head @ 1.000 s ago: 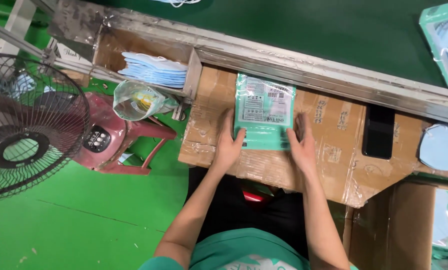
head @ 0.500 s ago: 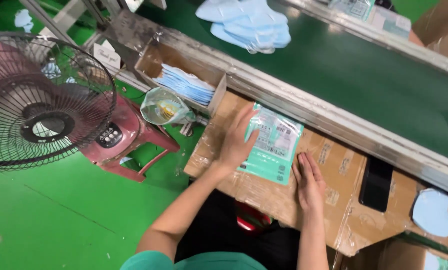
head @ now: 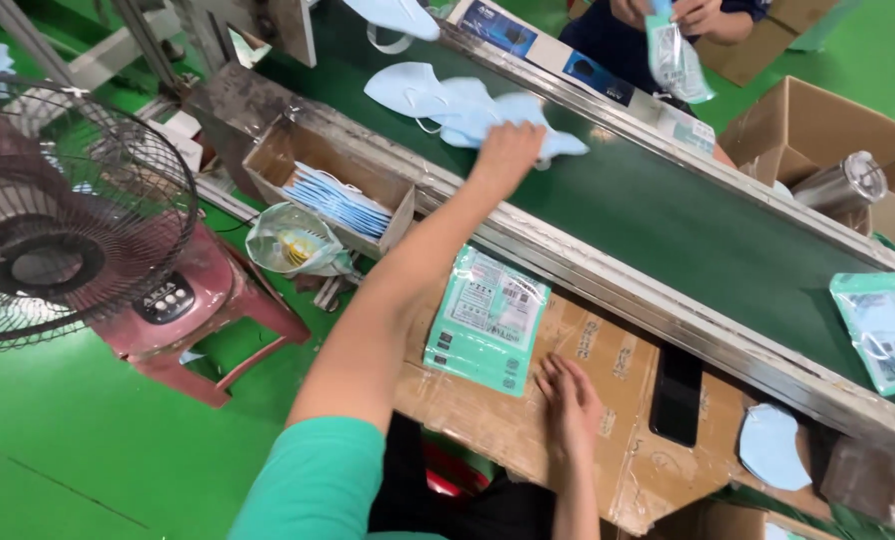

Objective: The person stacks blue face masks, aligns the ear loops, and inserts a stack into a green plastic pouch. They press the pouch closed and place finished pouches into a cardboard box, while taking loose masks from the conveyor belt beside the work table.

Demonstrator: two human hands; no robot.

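Left hand (head: 508, 155) closes on blue masks (head: 468, 105) mid-belt; right hand (head: 570, 403) spread flat on cardboard (head: 608, 370).

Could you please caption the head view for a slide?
Left hand reaches pale blue masks on green conveyor belt; right hand rests on cardboard.

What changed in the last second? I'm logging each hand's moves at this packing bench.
The left hand left the green-and-white flat packet and reached up onto the green conveyor belt, landing on the pale blue face masks. The right hand stayed flat on the cardboard-covered bench; the packet stayed put.
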